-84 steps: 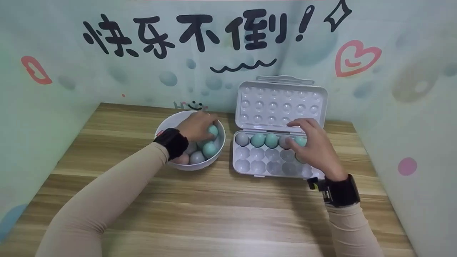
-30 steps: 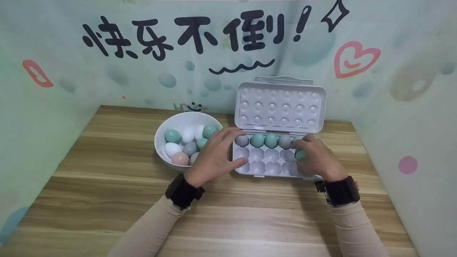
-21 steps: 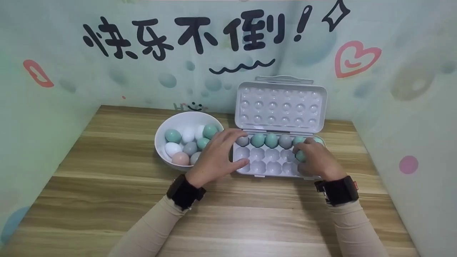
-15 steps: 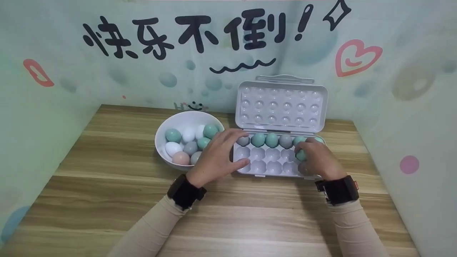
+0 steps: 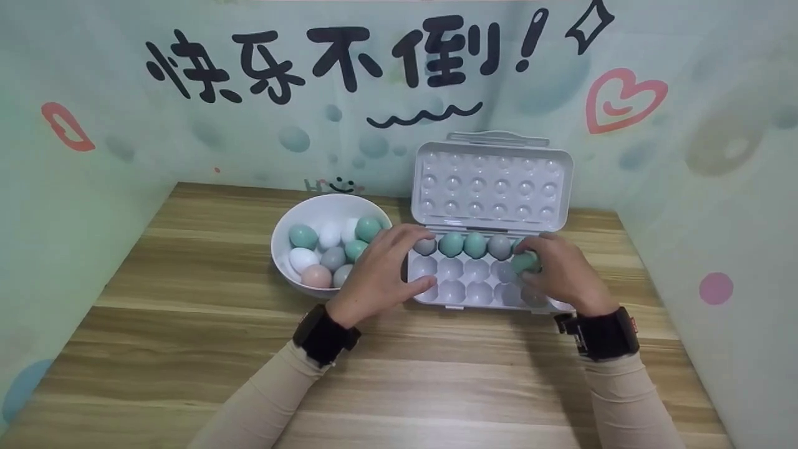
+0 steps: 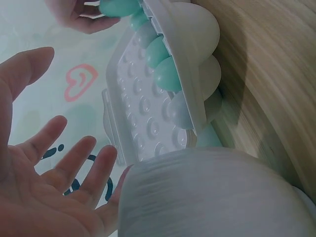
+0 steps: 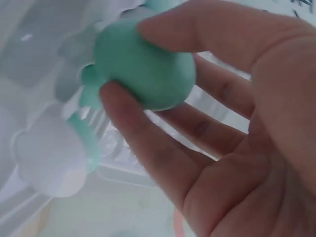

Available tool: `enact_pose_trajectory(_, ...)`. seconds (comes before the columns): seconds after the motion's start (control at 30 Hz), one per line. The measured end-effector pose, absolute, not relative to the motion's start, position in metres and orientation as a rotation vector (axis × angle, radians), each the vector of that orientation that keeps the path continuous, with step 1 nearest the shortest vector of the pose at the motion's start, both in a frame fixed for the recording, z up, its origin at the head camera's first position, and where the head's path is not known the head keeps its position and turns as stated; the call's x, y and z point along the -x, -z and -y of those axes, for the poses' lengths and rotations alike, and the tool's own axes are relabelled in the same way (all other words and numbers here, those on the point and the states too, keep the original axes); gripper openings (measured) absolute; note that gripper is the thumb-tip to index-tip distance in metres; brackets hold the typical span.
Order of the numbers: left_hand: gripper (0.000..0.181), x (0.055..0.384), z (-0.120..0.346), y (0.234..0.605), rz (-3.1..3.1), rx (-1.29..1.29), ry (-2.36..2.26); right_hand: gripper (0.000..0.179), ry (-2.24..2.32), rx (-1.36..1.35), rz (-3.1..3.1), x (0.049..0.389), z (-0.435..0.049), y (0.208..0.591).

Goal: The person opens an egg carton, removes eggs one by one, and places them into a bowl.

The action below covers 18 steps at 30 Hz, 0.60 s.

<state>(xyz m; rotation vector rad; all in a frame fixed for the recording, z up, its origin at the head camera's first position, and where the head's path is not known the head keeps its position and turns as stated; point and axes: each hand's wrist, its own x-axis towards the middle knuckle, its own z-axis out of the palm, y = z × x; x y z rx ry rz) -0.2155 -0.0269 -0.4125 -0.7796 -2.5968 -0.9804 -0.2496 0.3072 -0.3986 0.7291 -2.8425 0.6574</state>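
In the head view, my right hand pinches a green egg between thumb and fingers, over the right part of the open egg box. The right wrist view shows that green egg close up, tilted in the fingertips. Grey and green eggs fill the visible back row of cups; my right hand hides the row's right end. My left hand holds nothing, its fingers spread at the left end of the box, near a grey egg. It partly covers the white bowl.
Several white, green, grey and pink eggs lie in the bowl, left of the box. The box's dimpled lid stands raised at the back, near the printed backdrop. Wooden tabletop stretches in front.
My left hand has come out of the bowl to the box's left end. My right hand has closed its fingers on the green egg, which has now shifted and tilted.
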Motion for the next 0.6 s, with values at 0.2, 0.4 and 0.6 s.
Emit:
enact_pose_trajectory(0.2,0.059,0.215,0.027,0.412,2.557,0.789,0.978,0.033,-0.860,-0.798,2.732,0.248,-0.291,0.394)
enact_pose_trajectory(0.4,0.059,0.213,0.024,0.410,2.518,0.828,1.011,0.036,-1.154,-0.814,2.687,0.240,-0.268,0.396)
enact_pose_trajectory(0.6,0.060,0.212,0.020,0.410,2.467,0.887,1.079,0.035,-1.485,-0.766,2.658,0.230,-0.245,0.396)
